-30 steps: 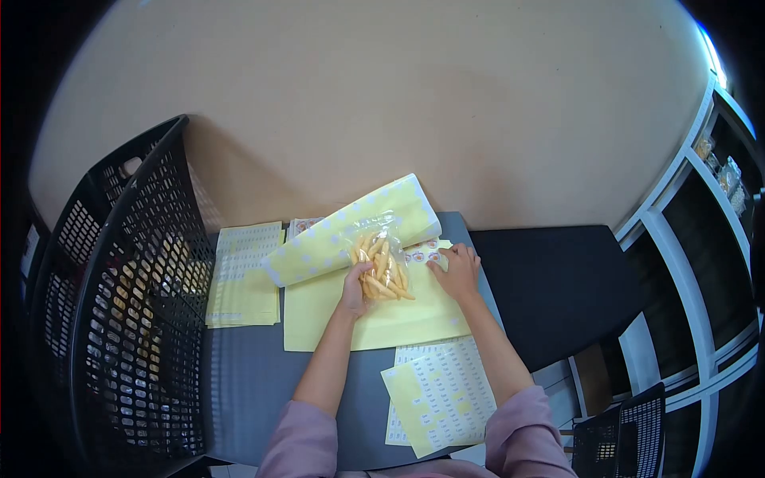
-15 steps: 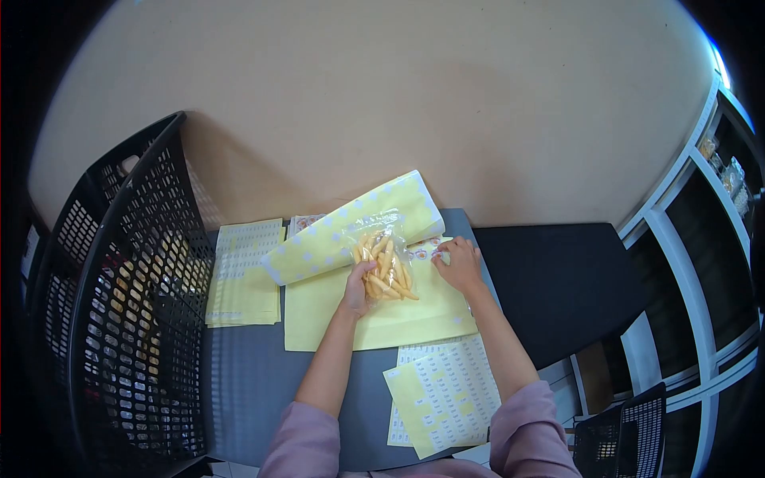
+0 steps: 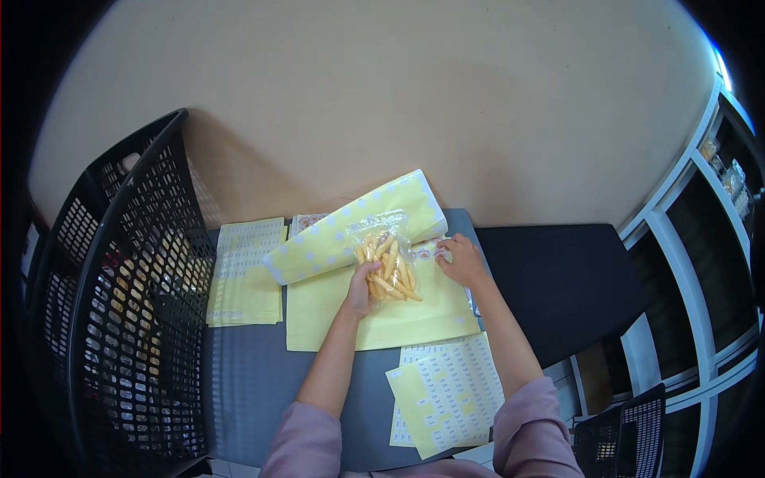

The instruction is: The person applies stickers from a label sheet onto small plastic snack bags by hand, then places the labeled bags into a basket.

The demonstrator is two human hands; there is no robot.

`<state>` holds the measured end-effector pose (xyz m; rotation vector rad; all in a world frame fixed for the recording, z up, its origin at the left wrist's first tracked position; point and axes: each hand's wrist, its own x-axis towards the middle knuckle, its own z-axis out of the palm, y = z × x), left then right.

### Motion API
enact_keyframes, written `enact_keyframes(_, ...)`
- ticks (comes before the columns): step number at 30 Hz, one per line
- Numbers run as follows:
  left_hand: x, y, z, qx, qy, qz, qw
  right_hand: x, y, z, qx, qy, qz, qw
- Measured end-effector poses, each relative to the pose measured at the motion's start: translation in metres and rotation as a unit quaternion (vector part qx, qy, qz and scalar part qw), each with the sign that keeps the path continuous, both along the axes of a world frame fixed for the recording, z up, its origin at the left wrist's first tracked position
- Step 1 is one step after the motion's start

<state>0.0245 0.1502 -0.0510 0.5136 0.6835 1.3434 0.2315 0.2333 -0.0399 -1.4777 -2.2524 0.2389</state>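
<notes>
My left hand (image 3: 360, 288) grips a clear plastic bag (image 3: 386, 267) of pale yellow stick-shaped snacks by its left side, holding it over a yellow sheet (image 3: 335, 319). The fingers of my right hand (image 3: 464, 261) are pinched together on a small pale sticker, just right of a row of round red-and-white stickers (image 3: 423, 256). Behind the bag, a folded yellow backing sheet (image 3: 319, 249) with pale round spots lies slanted and partly covers that row.
A tall black perforated basket (image 3: 131, 263) with packed bags inside stands at the left. Yellow label sheets lie at the left (image 3: 245, 279) and front right (image 3: 450, 398) of the grey table (image 3: 263, 398). A black surface (image 3: 550, 279) adjoins it; white shelving (image 3: 685, 263) is farther right.
My right hand has shifted slightly right and up along the sticker row, uncovering more of it. My left hand and the bag have moved only slightly.
</notes>
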Motion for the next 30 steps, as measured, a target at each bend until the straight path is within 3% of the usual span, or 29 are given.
enact_keyframes(9,-0.001,0.001,-0.003,0.009,-0.002,-0.006,1.0,-0.002,0.006,0.007,-0.037,0.012,0.016,0.999)
enact_keyframes(14,-0.001,0.004,-0.006,0.007,0.015,-0.005,1.0,-0.009,-0.002,0.005,0.074,-0.025,0.022,0.997)
enact_keyframes(17,-0.002,0.006,-0.011,0.007,0.013,-0.01,1.0,-0.008,-0.003,-0.004,0.124,0.009,0.037,0.992)
enact_keyframes(30,0.001,0.002,-0.001,-0.009,0.007,-0.016,1.0,0.005,-0.007,0.006,0.056,0.015,0.058,0.997)
